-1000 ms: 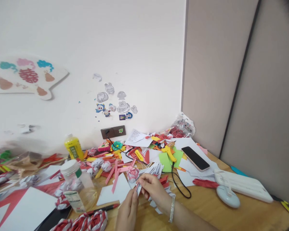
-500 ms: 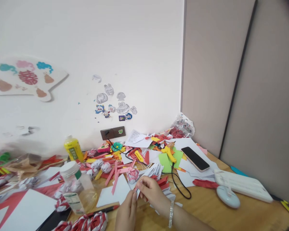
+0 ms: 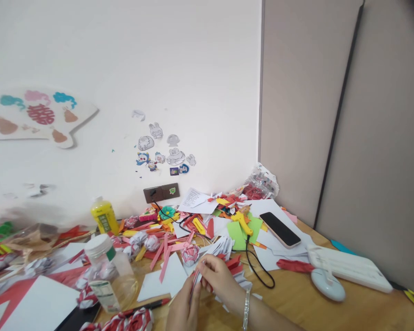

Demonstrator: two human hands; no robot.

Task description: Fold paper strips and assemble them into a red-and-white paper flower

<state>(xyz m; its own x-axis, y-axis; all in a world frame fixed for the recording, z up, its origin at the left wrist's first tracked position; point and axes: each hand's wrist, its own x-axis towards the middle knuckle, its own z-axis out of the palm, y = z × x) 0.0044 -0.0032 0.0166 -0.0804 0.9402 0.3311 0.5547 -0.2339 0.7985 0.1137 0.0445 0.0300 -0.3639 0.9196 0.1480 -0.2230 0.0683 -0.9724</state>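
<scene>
Near the front of the wooden table, my left hand (image 3: 183, 303) and my right hand (image 3: 216, 277) are close together, fingers pinched around a small strip of red and white paper (image 3: 196, 278). The strip stands between the fingertips and is partly hidden by them. A bracelet circles my right wrist. Just behind the hands lies a pink and white paper rose (image 3: 190, 253), with white paper sheets (image 3: 158, 280) to its left. Red and white folded strips lie partly under and beside my right hand.
Left of the hands stand a clear jar (image 3: 112, 271) and a yellow bottle (image 3: 105, 216). Red and white twisted paper (image 3: 134, 320) lies at the front. A yellow glue gun (image 3: 242, 221), its black cable, a phone (image 3: 280, 229) and a white lamp (image 3: 352, 267) are to the right.
My left hand has turned slightly, and more of the red and white strip shows between the fingers. Both hands still hold it.
</scene>
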